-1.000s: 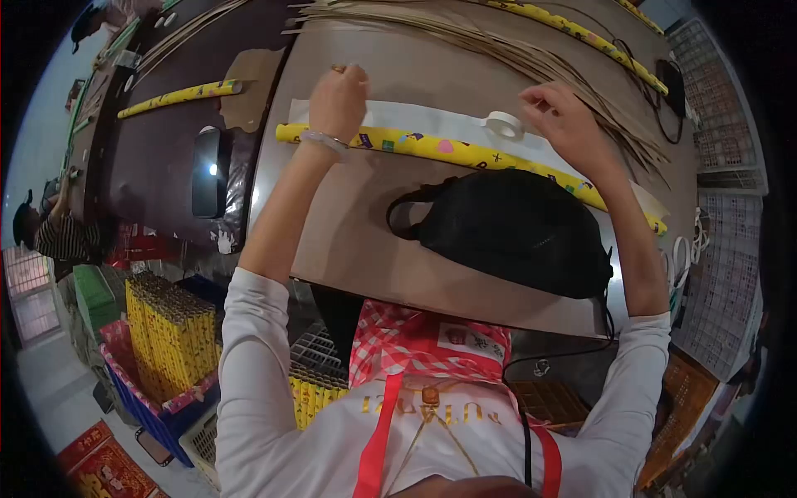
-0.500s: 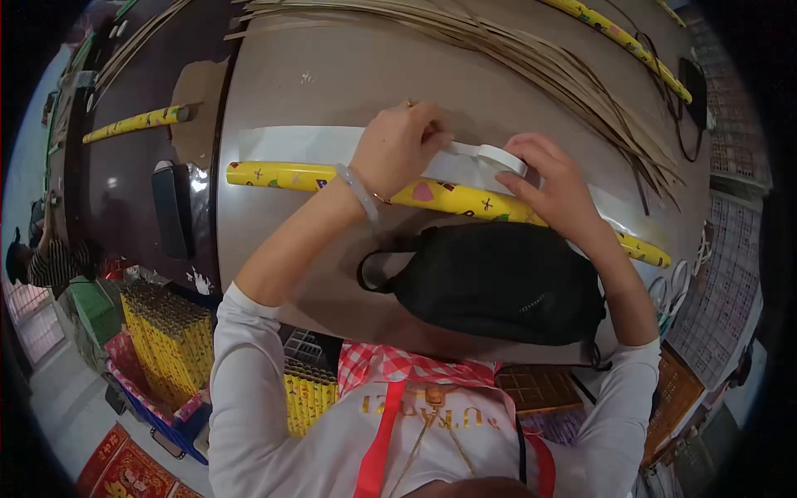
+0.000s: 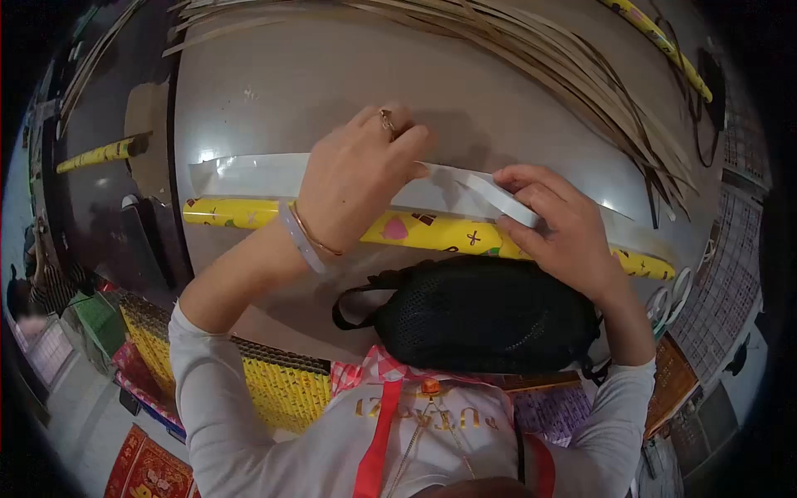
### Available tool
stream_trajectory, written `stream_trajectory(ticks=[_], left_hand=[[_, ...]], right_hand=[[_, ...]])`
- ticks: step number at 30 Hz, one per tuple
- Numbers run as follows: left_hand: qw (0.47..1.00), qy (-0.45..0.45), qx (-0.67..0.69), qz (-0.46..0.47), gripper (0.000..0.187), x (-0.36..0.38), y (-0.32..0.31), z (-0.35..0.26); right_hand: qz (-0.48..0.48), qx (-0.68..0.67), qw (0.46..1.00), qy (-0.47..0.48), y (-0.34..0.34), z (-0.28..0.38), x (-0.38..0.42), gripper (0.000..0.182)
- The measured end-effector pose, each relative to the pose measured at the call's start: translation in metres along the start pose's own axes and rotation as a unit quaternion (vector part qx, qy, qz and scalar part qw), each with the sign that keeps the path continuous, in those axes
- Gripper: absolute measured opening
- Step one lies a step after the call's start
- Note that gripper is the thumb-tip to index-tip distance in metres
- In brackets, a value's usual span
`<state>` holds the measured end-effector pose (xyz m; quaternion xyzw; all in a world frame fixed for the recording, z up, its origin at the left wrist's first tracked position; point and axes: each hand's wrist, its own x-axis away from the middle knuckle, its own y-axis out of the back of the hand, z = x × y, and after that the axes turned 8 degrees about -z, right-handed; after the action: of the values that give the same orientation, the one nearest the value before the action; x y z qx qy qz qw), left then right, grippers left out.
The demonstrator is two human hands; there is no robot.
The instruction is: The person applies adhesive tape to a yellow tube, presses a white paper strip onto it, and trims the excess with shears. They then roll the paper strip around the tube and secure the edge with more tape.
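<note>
A roll of white tape (image 3: 508, 202) is gripped at its rim between the thumb and fingers of my right hand (image 3: 569, 228). My left hand (image 3: 357, 162), wearing a ring and bracelets, is closed with its fingers curled; whatever is in its pinch is hidden. Below both hands lies a long yellow patterned tube (image 3: 440, 232), running left to right. Along its far side stretches a whitish flat strip (image 3: 261, 173), partly covered by my left hand.
A black pouch (image 3: 490, 315) lies on the near table edge. Long thin brown strips (image 3: 531, 50) cross the far side. More yellow tubes lie at far left (image 3: 95, 156) and far right (image 3: 664, 46). Bundled yellow tubes (image 3: 286, 390) stand below the table. A person in stripes is at far left.
My left hand has moved left and nearer to me, and the gap to the tape roll looks wider. The right hand with the roll has shifted slightly nearer. The camera view has moved too.
</note>
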<state>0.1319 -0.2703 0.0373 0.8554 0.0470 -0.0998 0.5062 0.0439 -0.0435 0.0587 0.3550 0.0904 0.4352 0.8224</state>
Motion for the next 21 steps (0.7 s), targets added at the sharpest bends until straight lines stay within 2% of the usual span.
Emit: stream_trajectory(ticks=[1,3,4,6,7,9,10,12,16,18,19,21], left_hand=[[1.0,-0.002,0.001,0.003,0.027,-0.005,0.001,0.004],[0.993,-0.096,0.032,0.065,0.039,-0.02,-0.002,0.02],[0.992,-0.098,0.033,0.066,0.039,-0.025,-0.003,0.028],[0.979,-0.181,0.032,0.091,0.058,-0.034,-0.005,0.04],[0.978,-0.182,0.033,0.094,0.058,-0.039,-0.006,0.043],[0.954,-0.263,0.027,0.141,0.056,-0.047,-0.005,0.046],[0.954,-0.264,0.027,0.142,0.056,-0.051,-0.004,0.047],[0.926,-0.343,-0.006,0.156,0.067,-0.058,-0.004,0.048],[0.911,-0.381,0.001,0.161,0.08,-0.077,-0.004,0.049],[0.898,-0.395,0.018,0.194,0.092,-0.086,-0.002,0.048],[0.897,-0.397,0.019,0.194,0.092,-0.086,-0.001,0.045],[0.893,-0.384,0.011,0.233,0.1,-0.084,0.0,0.04]], right_hand=[[-0.001,-0.001,1.0,-0.003,-0.001,-0.002,0.0,0.014],[-0.032,-0.008,0.999,0.043,-0.002,-0.007,0.0,0.023],[-0.033,-0.008,0.999,0.042,-0.002,-0.006,0.001,0.023],[-0.033,-0.025,0.999,0.033,-0.002,-0.005,0.001,0.024],[-0.034,-0.027,0.999,0.031,-0.002,-0.005,0.002,0.024],[-0.036,-0.017,0.999,0.032,-0.003,-0.005,0.003,0.025],[-0.037,-0.017,0.999,0.031,-0.004,-0.006,0.003,0.025],[-0.056,-0.023,0.997,0.04,-0.005,-0.008,0.005,0.026],[-0.057,-0.026,0.996,0.058,-0.002,-0.003,0.007,0.027],[-0.081,-0.053,0.995,0.036,0.003,0.005,0.009,0.027],[-0.082,-0.052,0.995,0.034,0.004,0.006,0.01,0.027],[-0.102,-0.108,0.989,-0.027,0.008,0.005,0.015,0.025]])
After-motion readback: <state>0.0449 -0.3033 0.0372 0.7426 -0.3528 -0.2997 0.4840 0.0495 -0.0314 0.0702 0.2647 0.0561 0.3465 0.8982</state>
